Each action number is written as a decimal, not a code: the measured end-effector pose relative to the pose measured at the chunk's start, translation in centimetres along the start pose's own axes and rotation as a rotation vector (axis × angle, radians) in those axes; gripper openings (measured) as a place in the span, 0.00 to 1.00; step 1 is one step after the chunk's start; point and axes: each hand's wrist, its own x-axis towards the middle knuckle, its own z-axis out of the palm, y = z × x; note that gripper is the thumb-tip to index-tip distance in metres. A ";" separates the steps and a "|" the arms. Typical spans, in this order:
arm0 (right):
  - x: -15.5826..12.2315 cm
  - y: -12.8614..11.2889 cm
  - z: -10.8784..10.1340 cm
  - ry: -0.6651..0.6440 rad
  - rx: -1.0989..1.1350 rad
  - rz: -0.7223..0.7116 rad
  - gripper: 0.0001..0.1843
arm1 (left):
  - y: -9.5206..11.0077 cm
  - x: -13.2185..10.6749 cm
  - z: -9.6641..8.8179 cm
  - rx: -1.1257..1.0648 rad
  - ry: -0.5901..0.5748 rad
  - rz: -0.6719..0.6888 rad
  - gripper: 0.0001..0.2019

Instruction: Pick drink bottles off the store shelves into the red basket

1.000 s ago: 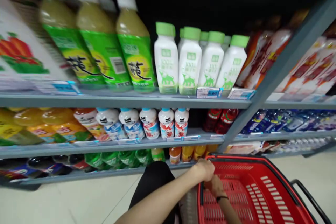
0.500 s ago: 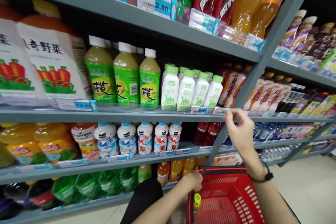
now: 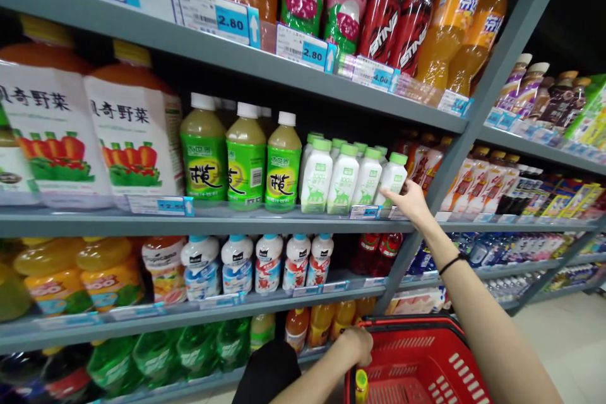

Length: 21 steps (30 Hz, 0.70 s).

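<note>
My right hand [image 3: 409, 203] is stretched out to the middle shelf. Its thumb lies across the front of the rightmost white bottle with a green cap [image 3: 392, 174], and its other fingers go round the far side, partly hidden. Several matching white bottles [image 3: 343, 180] stand just to the left of it. Below, my left hand [image 3: 358, 346] is closed on the left corner of a red shopping basket [image 3: 421, 356], by its black handle. Inside the basket, near that hand, a small bottle with a yellow cap [image 3: 361, 384] shows in part.
Green-labelled juice bottles [image 3: 284, 167] and large carrot-print juice jugs [image 3: 135, 132] fill the same shelf leftward. A grey upright post [image 3: 447, 183] stands right of the white bottles. Price tags [image 3: 364, 212] line the shelf edge. My knee [image 3: 269, 363] is beside the basket.
My right hand has gone forward and up to the left, from in front of the post onto the rightmost white bottle. My left hand stays on the basket. The view has shifted slightly.
</note>
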 end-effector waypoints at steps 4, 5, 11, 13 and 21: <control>-0.7 -0.3 -0.2 0.134 0.015 -0.049 0.38 | 0.4 -0.3 -0.5 -0.009 -0.008 0.005 0.24; -1.0 -0.6 -0.4 0.176 0.033 -0.093 0.38 | 0.6 -0.3 -0.7 -0.013 -0.010 0.006 0.25; -4.7 -3.6 -4.0 0.457 0.181 -0.438 0.37 | 0.8 -1.0 -1.5 -0.066 0.013 0.016 0.22; -7.5 -3.7 -5.6 0.522 0.195 -0.394 0.37 | 0.7 -1.5 -1.9 -0.105 0.038 0.051 0.20; -21.8 0.2 -9.3 0.020 0.709 0.338 0.33 | 2.8 -4.3 -9.4 -0.514 0.366 0.511 0.21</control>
